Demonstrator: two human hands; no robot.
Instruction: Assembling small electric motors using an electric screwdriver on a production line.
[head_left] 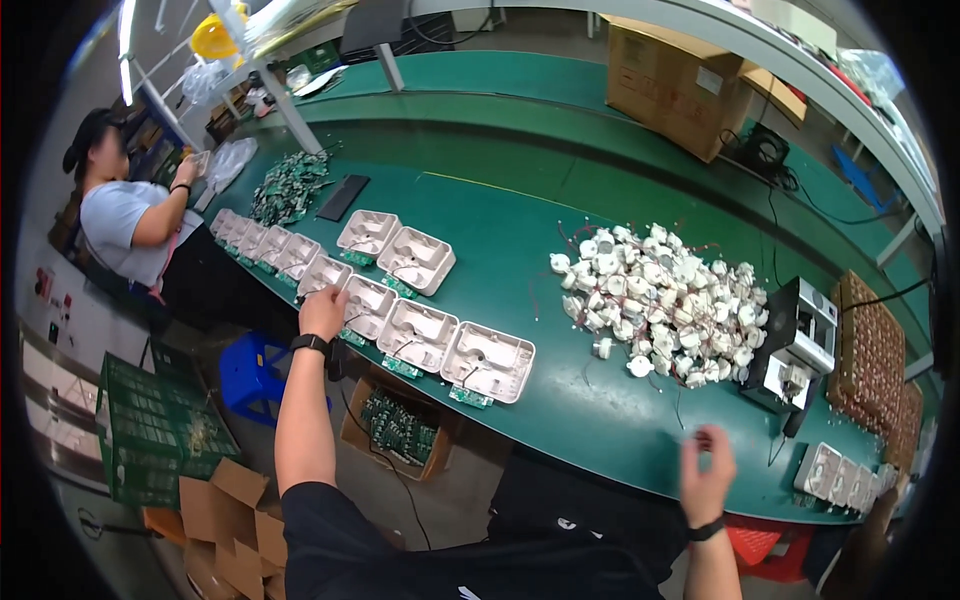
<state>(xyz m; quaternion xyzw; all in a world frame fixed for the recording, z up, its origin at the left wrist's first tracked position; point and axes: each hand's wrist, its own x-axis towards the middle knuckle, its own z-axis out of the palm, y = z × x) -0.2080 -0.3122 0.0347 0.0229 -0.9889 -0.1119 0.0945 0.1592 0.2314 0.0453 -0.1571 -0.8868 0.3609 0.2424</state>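
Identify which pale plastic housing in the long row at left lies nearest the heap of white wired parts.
The pale plastic housing at the row's right end. Its right side faces the heap of white wired parts; the row's others sit farther left.

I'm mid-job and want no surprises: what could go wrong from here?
Green circuit boards lie close to the green bench's near edge, so a nudge from the left hand at the white housings might knock one off. The pile of white wired components looks tangled; lifting one could drag others.
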